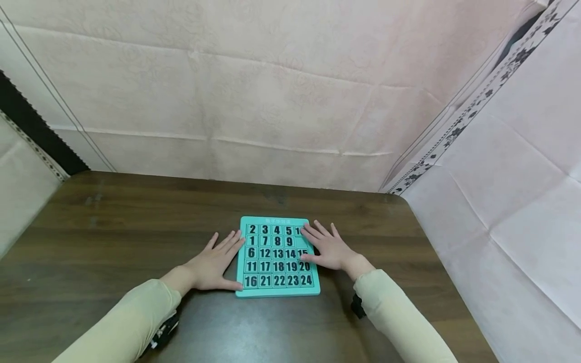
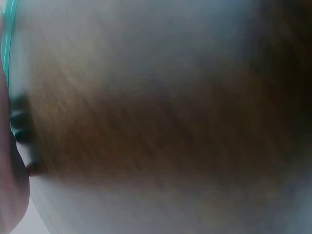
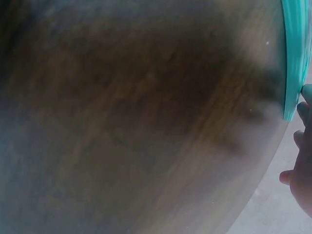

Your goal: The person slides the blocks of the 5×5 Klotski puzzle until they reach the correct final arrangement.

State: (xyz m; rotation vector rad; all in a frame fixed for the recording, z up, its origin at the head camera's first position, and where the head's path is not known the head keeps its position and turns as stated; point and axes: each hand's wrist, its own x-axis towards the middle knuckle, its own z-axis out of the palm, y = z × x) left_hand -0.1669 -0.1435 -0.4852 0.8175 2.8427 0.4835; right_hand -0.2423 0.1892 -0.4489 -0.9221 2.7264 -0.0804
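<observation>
A teal number slide puzzle [image 1: 278, 292] lies flat on the table, its black-numbered tiles facing up. The top row reads 2, 3, 4, 5 and a tile partly covered by a finger. In the second row come 1, 7, 8, 9, then a spot with no number visible. My left hand [image 1: 210, 267] touches the puzzle's left edge with spread, straight fingers. On the opposite side, my right hand [image 1: 333, 250] rests its extended fingers and thumb over the right-hand column. The right wrist view shows the puzzle's side [image 3: 294, 53] beside a few fingertips; the left wrist view catches only a sliver of it.
The brown wood-grain table [image 1: 136, 222] extends around the puzzle. A pale cloth [image 1: 272, 101] hangs behind the far edge, and another white cloth [image 1: 508, 217] with a floral border hangs at the right. Dark bands sit under both sleeves at the wrists.
</observation>
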